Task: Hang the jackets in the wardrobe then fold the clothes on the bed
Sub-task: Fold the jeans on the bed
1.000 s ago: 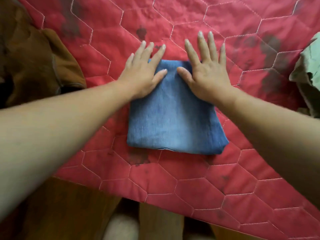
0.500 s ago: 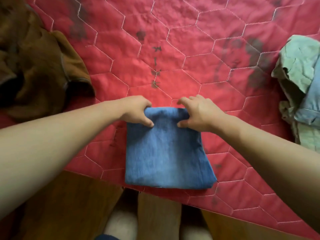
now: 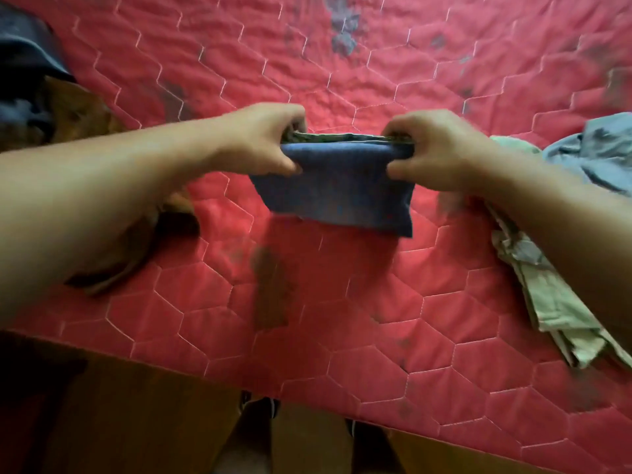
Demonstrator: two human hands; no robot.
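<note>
A folded blue denim garment (image 3: 337, 193) hangs above the red quilted bed (image 3: 342, 80), lifted clear of the cover. My left hand (image 3: 263, 142) pinches its upper left corner and my right hand (image 3: 431, 148) pinches its upper right corner. A thin strip of greenish fabric shows along the top edge between my hands. The picture is blurred by motion.
A brown garment (image 3: 89, 124) lies crumpled at the left, with dark blue cloth (image 3: 24, 63) behind it. A pale green garment (image 3: 554, 302) and a light blue one (image 3: 595, 148) lie at the right. The bed's wooden front edge (image 3: 136, 405) runs along the bottom.
My hands went from pressing flat on the folded denim to pinching its far corners, then lifted it off the bed. The view shifted back from the bed.
</note>
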